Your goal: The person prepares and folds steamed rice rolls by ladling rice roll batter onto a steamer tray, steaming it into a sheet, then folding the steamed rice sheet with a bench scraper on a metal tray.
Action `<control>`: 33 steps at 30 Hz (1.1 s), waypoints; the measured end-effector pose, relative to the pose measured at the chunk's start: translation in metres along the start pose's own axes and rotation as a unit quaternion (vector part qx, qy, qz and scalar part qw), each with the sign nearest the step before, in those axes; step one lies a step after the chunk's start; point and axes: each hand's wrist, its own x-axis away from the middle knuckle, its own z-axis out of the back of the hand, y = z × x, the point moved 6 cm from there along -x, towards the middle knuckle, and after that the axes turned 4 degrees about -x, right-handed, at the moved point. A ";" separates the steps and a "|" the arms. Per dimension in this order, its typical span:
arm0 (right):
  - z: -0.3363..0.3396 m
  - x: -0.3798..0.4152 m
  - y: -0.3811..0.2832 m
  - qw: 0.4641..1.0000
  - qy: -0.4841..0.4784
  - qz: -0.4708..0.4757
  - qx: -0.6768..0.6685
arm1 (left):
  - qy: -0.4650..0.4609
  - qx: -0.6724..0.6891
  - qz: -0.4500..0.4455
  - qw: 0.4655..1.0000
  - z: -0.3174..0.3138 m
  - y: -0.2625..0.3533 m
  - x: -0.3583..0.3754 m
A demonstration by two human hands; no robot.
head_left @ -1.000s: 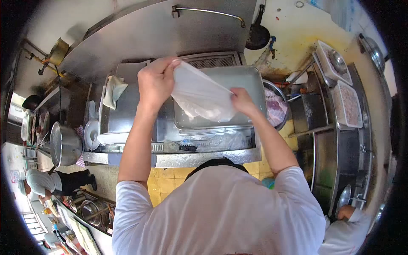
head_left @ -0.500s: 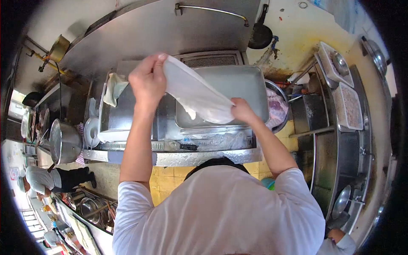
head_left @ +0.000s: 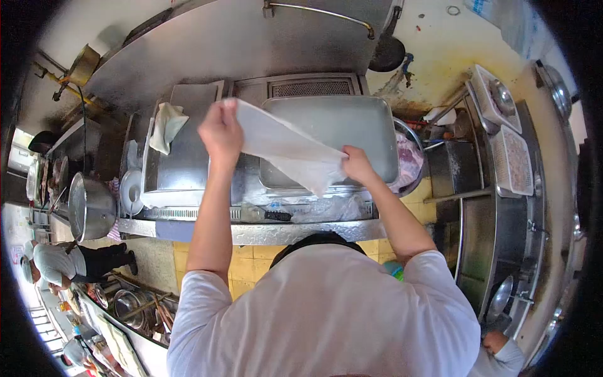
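A thin white cloth (head_left: 282, 141) hangs stretched at a slant between my two hands, its lower corner drooping near the front of the tray. My left hand (head_left: 222, 129) is closed on its upper left end. At the other end, my right hand (head_left: 358, 164) pinches the edge. Behind and below the cloth lies a large shallow metal tray (head_left: 352, 122), partly covered by it. Left of my left hand, a cream folded cloth (head_left: 166, 129) drapes over the rim of a second metal tray (head_left: 182, 164).
A metal bowl with raw meat (head_left: 408, 160) stands right of the tray. Clear plastic wrap (head_left: 333, 209) and a black-handled tool (head_left: 277, 215) lie along the front ledge. White baskets (head_left: 515, 160) sit on the right rack. A large pot (head_left: 91, 207) and a co-worker (head_left: 59, 261) are at left.
My left hand has come down a little toward me, so the cloth slants less steeply. Its drooping corner has shifted right and lower. The right hand stays nearly in place, still gripping.
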 end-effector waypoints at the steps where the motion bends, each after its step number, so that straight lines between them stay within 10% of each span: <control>1: 0.000 0.003 0.010 0.990 0.061 0.075 0.107 | -0.051 -0.047 0.038 0.997 -0.016 -0.024 0.016; 6: -0.019 0.015 -0.006 0.931 0.121 0.162 0.304 | -0.329 -0.154 -0.051 0.930 -0.132 -0.111 0.151; 10: -0.043 -0.012 0.035 0.937 -0.043 0.034 0.345 | -0.413 -0.118 -0.094 0.898 -0.171 -0.139 0.186; 14: -0.013 -0.021 -0.036 0.933 -0.120 -0.068 0.332 | -0.343 -0.041 -0.015 0.938 -0.158 -0.074 0.130; 16: 0.008 -0.024 -0.089 0.980 0.054 0.188 -0.033 | -0.258 0.057 -0.073 0.962 -0.132 -0.001 0.086; 18: 0.031 -0.019 -0.163 0.965 -0.029 0.199 -0.169 | -0.211 0.103 -0.138 0.962 -0.099 0.066 0.049; 21: 0.041 -0.006 -0.172 0.985 -0.094 0.031 -0.142 | -0.088 0.131 -0.248 0.956 -0.051 0.115 0.004; 29: 0.061 -0.023 0.005 0.991 0.008 0.020 0.135 | -0.021 0.060 -0.128 0.990 0.006 0.081 -0.030; 33: 0.065 -0.003 -0.146 0.954 0.068 0.262 -0.130 | -0.097 0.054 -0.191 0.975 -0.043 0.100 0.013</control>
